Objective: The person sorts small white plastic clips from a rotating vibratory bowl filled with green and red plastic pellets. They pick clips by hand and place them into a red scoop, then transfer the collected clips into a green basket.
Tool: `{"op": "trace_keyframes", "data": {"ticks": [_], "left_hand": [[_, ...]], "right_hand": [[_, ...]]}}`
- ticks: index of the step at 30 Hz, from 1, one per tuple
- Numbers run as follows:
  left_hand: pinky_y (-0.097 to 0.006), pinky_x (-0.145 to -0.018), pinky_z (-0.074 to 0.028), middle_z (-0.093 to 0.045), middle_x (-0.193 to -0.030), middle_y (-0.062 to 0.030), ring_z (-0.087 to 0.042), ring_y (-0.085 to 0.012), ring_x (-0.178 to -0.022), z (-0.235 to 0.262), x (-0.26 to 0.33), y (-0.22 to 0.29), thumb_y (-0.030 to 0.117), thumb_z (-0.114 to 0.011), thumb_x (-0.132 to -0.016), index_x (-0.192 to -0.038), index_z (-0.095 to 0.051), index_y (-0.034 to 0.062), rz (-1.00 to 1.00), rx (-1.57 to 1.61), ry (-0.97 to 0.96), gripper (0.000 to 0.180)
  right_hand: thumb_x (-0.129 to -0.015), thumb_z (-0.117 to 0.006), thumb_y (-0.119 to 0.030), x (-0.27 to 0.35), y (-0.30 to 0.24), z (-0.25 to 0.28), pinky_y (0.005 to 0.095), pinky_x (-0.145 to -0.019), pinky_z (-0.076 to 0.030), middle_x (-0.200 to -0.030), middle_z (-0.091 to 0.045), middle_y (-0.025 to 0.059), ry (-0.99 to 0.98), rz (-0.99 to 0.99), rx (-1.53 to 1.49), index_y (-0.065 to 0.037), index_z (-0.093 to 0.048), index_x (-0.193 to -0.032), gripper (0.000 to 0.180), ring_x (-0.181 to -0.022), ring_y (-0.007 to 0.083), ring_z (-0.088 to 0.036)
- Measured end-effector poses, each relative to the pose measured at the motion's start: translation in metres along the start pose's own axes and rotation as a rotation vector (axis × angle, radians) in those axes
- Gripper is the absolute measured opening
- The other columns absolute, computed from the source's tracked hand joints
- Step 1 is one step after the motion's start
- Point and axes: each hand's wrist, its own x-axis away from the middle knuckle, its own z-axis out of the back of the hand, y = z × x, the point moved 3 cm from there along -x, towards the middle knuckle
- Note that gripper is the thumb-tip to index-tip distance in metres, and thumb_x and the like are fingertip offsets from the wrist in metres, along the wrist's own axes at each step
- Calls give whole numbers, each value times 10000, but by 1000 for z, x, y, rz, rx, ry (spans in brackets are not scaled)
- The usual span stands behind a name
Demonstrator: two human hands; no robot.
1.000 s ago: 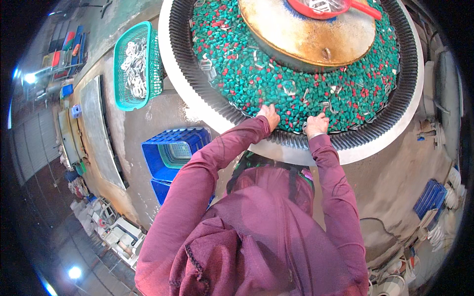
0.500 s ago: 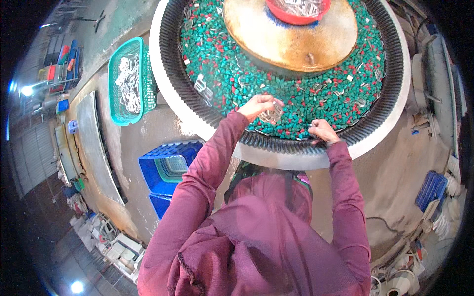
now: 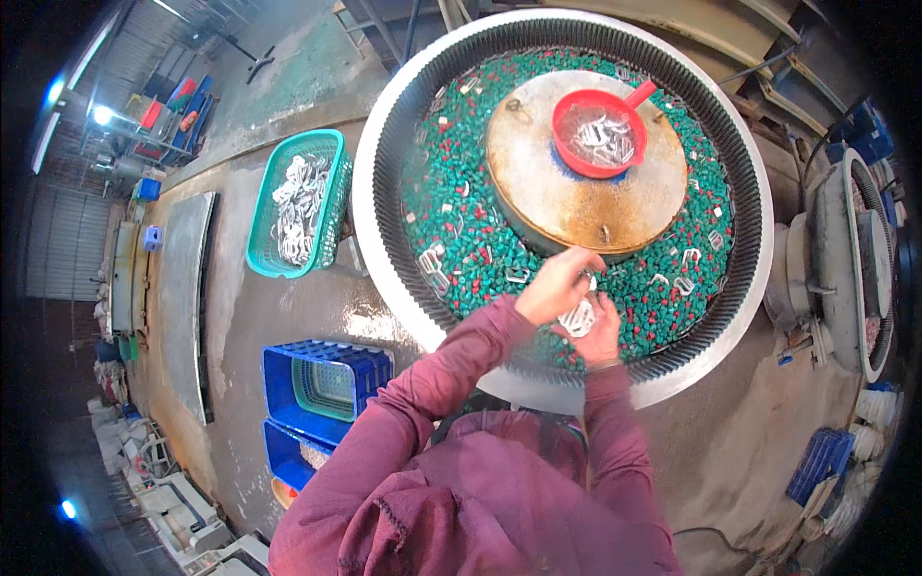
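My right hand (image 3: 602, 334) is curled around several pale metal pieces (image 3: 579, 319) that look like small slotted buckles, over the near part of a round tub (image 3: 408, 302). Just above it and to the left, my left hand (image 3: 560, 286) bends over with fingertips pinched together. A small pale bit shows at those fingertips, too small to make out. Under both hands lies a ring of green and red pebble-like chips (image 3: 471, 254), with loose buckles (image 3: 432, 261) scattered in it.
A round lid (image 3: 538, 192) at the tub's centre carries a red handled bowl (image 3: 567, 158) of buckles. To the left stand a turquoise basket (image 3: 336, 206) of similar pieces and blue crates (image 3: 274, 384). A second round tub (image 3: 850, 264) stands at the right.
My hands, apart before, have come together over the chips. The right hand has left the tub's near edge and now has buckles in it. The view has shifted, showing more of the tub.
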Motion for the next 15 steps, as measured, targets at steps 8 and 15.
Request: {"op": "trace_keyframes", "data": {"ticks": [8, 15], "left_hand": [[-385, -1010, -320, -484, -1228, -172, -428, -315, -1185, -12, 9, 22, 81, -530, -830, -1268, -418, 21, -152, -11, 230, 456], [-355, -831, -457, -575, -1076, -145, -581, -270, -970, 107, 46, -59, 4, -560, -806, -1142, -521, 36, 30, -293, 654, 340]], "right_hand": [[-894, -427, -443, -46, -9, -53, 491, -907, -435, -1137, -579, 96, -165, 244, -41, -106, -518, -1180, 452, -1046, 294, -545], [-878, -492, -348, -129, -125, -153, 536, -778, -504, -1136, -584, 141, -428, 126, -19, -92, -550, -1155, 382, -1036, 350, -554]]}}
